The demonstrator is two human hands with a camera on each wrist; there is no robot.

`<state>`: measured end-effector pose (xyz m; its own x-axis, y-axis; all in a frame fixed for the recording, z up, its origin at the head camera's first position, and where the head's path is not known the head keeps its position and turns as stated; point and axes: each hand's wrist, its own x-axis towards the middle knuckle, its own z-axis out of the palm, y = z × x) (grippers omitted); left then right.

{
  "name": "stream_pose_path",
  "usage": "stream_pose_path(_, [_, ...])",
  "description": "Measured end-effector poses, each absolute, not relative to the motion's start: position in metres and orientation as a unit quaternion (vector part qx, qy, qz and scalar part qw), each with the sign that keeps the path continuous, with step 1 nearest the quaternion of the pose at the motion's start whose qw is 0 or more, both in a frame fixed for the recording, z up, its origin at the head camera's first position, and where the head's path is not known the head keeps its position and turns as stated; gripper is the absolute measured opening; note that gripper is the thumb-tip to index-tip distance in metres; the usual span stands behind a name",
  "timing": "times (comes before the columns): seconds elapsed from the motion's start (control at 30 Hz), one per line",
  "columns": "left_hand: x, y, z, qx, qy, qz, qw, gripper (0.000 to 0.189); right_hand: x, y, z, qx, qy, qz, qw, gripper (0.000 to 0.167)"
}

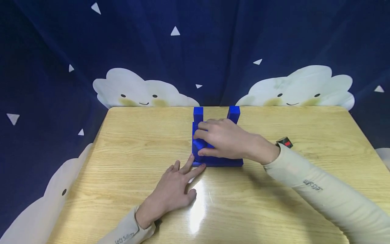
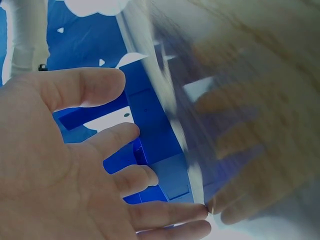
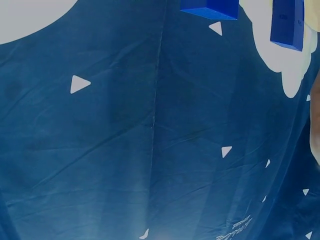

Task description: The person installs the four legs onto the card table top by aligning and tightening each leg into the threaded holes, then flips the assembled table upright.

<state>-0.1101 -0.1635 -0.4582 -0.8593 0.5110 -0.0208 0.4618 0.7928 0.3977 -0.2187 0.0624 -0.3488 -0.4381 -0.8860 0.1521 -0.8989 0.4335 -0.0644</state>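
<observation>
A blue stand (image 1: 222,162), a flat base with two upright posts, sits on the table. My right hand (image 1: 226,139) reaches over it from the right and pinches a blue piece (image 1: 199,145) between thumb and fingers at the base's left side; the palm hides most of its shape. Fingers spread, my left hand (image 1: 175,188) touches the front left corner of the base with fingertips. The left wrist view shows this hand (image 2: 85,160) beside the blue stand (image 2: 157,125). Only the ends of the posts (image 3: 287,25) and a hand's edge (image 3: 315,117) appear in the right wrist view.
The wooden table (image 1: 137,142) extends around the stand, its back edge just behind the posts. A dark blue curtain (image 1: 207,51) with white clouds and triangles hangs behind and at the sides. A black device (image 1: 284,141) is strapped to the right wrist.
</observation>
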Motion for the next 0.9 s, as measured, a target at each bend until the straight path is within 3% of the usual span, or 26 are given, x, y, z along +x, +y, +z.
stream_pose_path(0.33, [-0.1095,-0.1633,-0.4585,0.260,0.946,0.186,0.060,0.072,-0.2199,0.0566,-0.3539,0.503,-0.857,0.063,0.092,0.047])
stream_pose_path(0.63, [-0.1091,-0.1631,-0.4600,0.265,0.945,0.185,0.049,0.072,-0.2171,0.0602,-0.3552,0.508,-0.855,0.080,0.066,0.055])
stream_pose_path(0.9, [-0.1111,-0.1626,-0.4594,0.266,0.945,0.184,0.052,0.073,-0.2159,0.0653,-0.3512,0.557,-0.824,0.084,0.065,0.041])
